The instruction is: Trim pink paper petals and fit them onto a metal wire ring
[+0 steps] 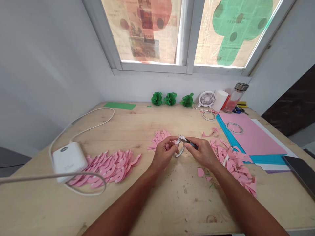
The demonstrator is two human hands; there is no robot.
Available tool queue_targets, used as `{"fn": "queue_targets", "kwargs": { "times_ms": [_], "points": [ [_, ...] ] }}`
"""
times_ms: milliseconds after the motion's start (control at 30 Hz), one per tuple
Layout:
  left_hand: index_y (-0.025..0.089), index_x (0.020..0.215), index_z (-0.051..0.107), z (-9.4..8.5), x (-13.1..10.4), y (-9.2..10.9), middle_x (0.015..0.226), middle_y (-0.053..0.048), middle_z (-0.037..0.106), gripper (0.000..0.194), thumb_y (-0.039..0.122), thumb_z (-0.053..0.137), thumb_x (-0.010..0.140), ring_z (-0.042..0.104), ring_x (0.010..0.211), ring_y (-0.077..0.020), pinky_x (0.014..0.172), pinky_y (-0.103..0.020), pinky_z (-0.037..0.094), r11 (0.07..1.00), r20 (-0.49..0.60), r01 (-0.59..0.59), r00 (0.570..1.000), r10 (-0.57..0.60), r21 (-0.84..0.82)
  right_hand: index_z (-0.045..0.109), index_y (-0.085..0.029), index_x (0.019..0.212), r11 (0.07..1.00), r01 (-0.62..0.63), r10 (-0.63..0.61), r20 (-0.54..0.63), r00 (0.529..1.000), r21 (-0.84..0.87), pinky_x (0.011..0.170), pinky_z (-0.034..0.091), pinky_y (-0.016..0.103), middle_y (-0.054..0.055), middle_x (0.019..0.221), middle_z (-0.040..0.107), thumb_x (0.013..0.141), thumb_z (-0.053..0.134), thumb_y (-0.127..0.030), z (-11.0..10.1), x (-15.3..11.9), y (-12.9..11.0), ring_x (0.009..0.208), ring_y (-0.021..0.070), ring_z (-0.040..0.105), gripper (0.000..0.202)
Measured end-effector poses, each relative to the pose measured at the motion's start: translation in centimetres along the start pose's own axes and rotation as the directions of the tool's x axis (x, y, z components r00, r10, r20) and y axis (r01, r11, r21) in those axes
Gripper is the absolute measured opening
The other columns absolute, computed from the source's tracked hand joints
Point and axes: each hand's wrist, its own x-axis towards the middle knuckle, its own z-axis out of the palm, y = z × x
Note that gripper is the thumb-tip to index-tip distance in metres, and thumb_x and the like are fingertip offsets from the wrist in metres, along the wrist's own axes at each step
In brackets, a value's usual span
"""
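My left hand [165, 151] pinches a thin white ring of tape [180, 153] above the middle of the wooden table. Close on its right, my right hand [202, 151] is wrapped round a small dark-handled tool [192, 144], whose pale metal end meets the top of the tape. Behind my left hand lies a small cluster of pink paper pieces [158, 138]. A larger pile of curved pink pieces [115, 167] spreads on the left. Pink paper scraps [235, 165] are heaped beside my right forearm.
A white box [69, 160] with a looping cable stands at the left. Green paper balls [169, 99], a small fan [207, 99] and a bottle [235, 98] line the back. Coloured sheets [253, 134] and a dark phone-like slab [300, 173] lie on the right.
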Motion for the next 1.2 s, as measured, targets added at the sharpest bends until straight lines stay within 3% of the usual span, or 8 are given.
{"fn": "queue_targets", "kwargs": {
  "times_ms": [633, 1200],
  "points": [
    [0.016, 0.091, 0.062, 0.04, -0.05, 0.03, 0.052, 0.003, 0.054, 0.023, 0.027, 0.062, 0.07, 0.042, 0.044, -0.006, 0.045, -0.018, 0.031, 1.0, 0.008, -0.015, 1.0, 0.016, -0.02, 0.068, -0.017, 0.098, 0.998, -0.024, 0.022, 0.04, 0.999, 0.057, 0.049, 0.032, 0.02, -0.001, 0.064, 0.06, 0.084, 0.045, -0.036, 0.05, 0.01, -0.04, 0.053, 0.0103, 0.046, 0.032],
    [0.015, 0.097, 0.063, 0.13, -0.12, 0.08, 0.052, 0.004, 0.054, 0.029, 0.028, 0.062, 0.07, 0.042, 0.044, -0.0062, 0.046, -0.018, 0.031, 1.0, 0.015, -0.012, 1.0, 0.012, -0.022, 0.069, -0.018, 0.097, 1.0, -0.014, 0.014, 0.014, 1.0, 0.017, 0.05, 0.032, 0.021, 0.0, 0.069, 0.063, 0.085, 0.046, -0.034, 0.22, 0.03, 0.23, 0.055, 0.0104, 0.048, 0.031]
  ]
}}
